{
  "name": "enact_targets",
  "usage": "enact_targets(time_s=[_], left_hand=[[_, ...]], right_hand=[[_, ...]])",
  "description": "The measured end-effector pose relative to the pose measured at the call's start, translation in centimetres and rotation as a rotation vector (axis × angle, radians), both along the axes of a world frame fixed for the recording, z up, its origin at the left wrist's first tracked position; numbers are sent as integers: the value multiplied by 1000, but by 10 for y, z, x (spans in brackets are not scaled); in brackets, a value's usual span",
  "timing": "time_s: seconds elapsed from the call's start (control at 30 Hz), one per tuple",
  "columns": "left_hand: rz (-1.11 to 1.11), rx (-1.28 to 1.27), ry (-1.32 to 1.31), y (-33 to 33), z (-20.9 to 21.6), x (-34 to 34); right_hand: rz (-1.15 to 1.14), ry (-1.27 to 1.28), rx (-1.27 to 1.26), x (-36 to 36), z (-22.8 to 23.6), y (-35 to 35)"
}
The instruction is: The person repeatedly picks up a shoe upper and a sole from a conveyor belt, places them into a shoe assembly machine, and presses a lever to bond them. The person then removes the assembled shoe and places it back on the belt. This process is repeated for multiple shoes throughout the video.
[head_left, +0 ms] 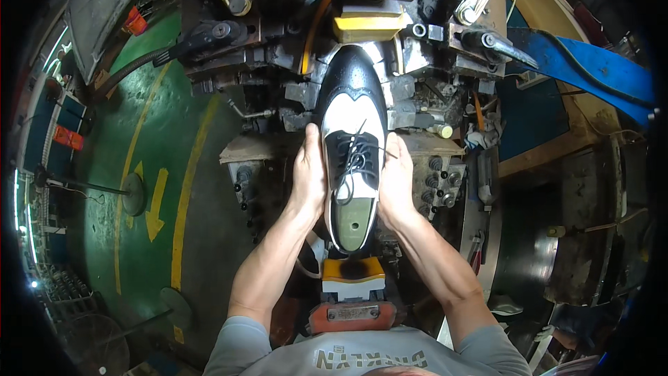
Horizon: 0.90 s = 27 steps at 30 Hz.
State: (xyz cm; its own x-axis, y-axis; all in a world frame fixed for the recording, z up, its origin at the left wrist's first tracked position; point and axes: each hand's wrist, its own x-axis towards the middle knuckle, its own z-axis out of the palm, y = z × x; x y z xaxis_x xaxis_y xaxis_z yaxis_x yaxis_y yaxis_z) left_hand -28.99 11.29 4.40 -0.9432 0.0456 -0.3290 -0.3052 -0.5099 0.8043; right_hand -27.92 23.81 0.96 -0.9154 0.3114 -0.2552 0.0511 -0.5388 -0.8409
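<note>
A black and white lace-up dress shoe (353, 113) lies lengthwise in the machine, toe pointing away from me. Its black laces (356, 153) are tied, and a green shoe last (353, 219) with a small hole fills the heel opening. My left hand (308, 175) grips the shoe's left side, thumb up along it; the other fingers are mostly hidden beneath. On the right side, my right hand (396, 182) holds it the same way. The toe reaches in under a yellow pad (370, 26). Behind the heel sits a yellow-orange pad (353, 269) with a dark patch.
Metal clamp blocks (303, 92) flank the toe. Control levers (436, 188) stick out on both sides below the shoe. A blue arm (591, 69) extends at the upper right. On the left runs a green floor (149, 160) with yellow markings and round stand bases (133, 193).
</note>
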Motion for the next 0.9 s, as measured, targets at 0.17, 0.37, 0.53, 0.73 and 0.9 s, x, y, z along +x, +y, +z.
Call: enact_targets(time_s=[0.17,0.37,0.53,0.73,0.9], left_hand=[[-78,63,-56,-5,8,2],[5,105,-51,-27,-26,9],[-20,15,-43,-49,-71,40],[4,-96,-161,-66,-103,100],[-18,-128,-246,-81,-136,160]], right_hand=[[153,84,137,5,-9,20],[72,30,357,40,-44,63],[-550,-274,989,88,-197,153],[-216,-458,716,165,-311,199],[-267,-567,686,159,-267,200]])
